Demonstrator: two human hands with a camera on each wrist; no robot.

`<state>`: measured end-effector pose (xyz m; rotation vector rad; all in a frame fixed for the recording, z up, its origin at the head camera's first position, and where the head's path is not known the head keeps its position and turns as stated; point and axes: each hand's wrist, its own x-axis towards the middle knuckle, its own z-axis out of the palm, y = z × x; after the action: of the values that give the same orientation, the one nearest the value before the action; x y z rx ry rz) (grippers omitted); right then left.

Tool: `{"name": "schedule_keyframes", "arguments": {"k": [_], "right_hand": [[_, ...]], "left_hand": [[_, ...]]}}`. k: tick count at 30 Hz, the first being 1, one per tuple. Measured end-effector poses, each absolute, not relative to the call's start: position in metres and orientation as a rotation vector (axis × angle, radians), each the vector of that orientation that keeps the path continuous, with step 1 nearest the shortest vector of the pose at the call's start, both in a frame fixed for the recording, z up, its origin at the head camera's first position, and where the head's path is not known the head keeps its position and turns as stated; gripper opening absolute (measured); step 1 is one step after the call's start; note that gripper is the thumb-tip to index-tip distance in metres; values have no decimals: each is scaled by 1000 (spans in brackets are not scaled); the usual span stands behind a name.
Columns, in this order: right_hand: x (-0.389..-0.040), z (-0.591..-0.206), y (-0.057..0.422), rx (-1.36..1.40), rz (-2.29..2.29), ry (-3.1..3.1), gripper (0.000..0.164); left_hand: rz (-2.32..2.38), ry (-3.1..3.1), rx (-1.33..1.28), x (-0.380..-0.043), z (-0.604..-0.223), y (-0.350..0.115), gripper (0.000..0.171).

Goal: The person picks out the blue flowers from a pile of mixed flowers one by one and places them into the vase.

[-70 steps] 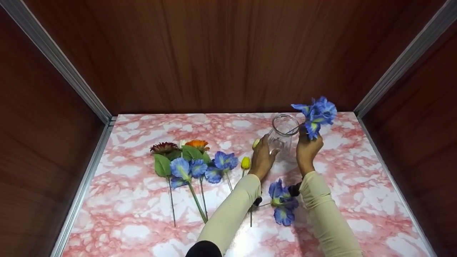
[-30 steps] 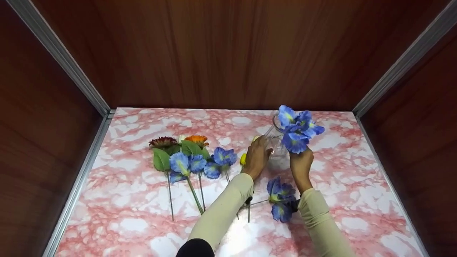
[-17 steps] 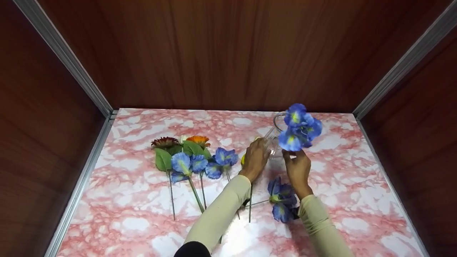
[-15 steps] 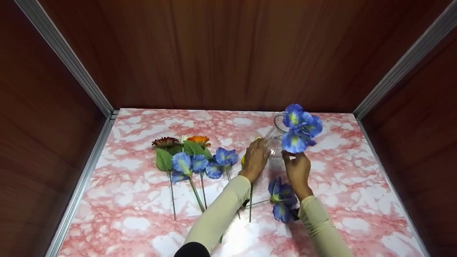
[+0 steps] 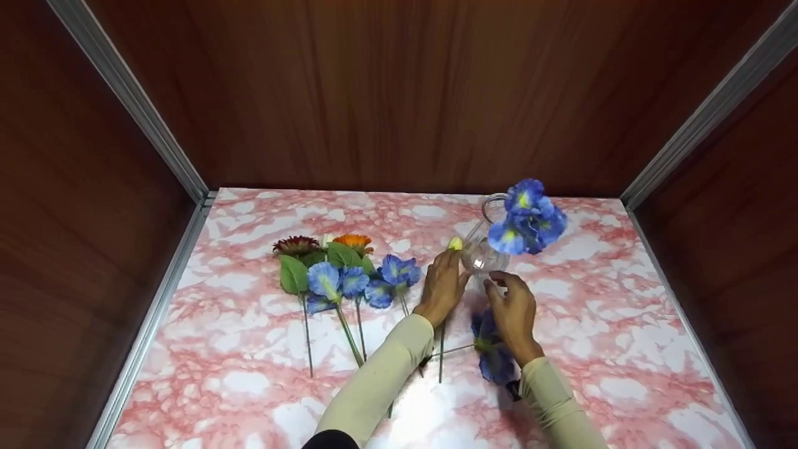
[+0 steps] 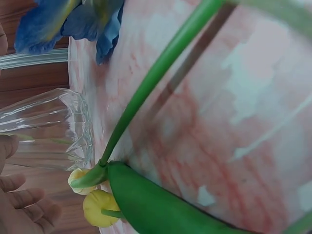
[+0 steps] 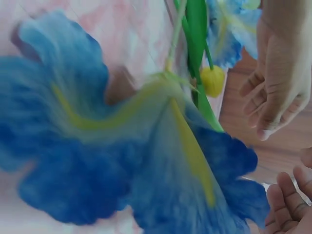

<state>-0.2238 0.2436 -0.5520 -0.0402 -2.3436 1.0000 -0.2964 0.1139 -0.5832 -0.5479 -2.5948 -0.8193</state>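
Head view: a clear glass vase (image 5: 480,259) is standing near the far edge of a pink-and-white table (image 5: 249,386), R of centre, w/ one blue flower (image 5: 527,218) in it; the bloom is leaning over the rim's R side. A person's L hand (image 5: 441,287) is lying just beside the vase's base, fingers loosely extended & gripping nothing; can't tell if they're touching the glass. The R hand (image 5: 514,308) is hanging near the base's other side, fingers slightly bent, thumb a bit apart, also holding nothing. A 2nd blue flower (image 5: 495,358) is lying on the table, partly hidden by the R hand. A yellow flower (image 5: 456,243) is showing just past the L fingertips. Farther L, a dark red flower (image 5: 296,245), an orange flower (image 5: 353,242) & more blue ones (image 5: 324,280) are lying together.

Handling, as a guess: the glass is looking smooth, prob. slippery & breakable, so cupping its body low is seeming safest. The flower in it is prob. light, petals soft, stem stiffer; it's calling for a pinch just below the bloom.
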Motion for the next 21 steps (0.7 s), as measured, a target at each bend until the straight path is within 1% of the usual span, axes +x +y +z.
{"name": "schedule_keyframes", "arguments": {"k": [5, 13, 21], "right_hand": [[-214, -560, 240, 30, 982, -2334, 18], [-201, -567, 234, 37, 952, -2356, 18], [-192, -574, 231, 65, 888, -2368, 18]], "left_hand": [[-810, -2610, -557, -291, -583, 110, 49], [-814, -2583, -563, -281, -586, 101, 50], [-771, -2565, -586, -268, -592, 93, 46]]}}
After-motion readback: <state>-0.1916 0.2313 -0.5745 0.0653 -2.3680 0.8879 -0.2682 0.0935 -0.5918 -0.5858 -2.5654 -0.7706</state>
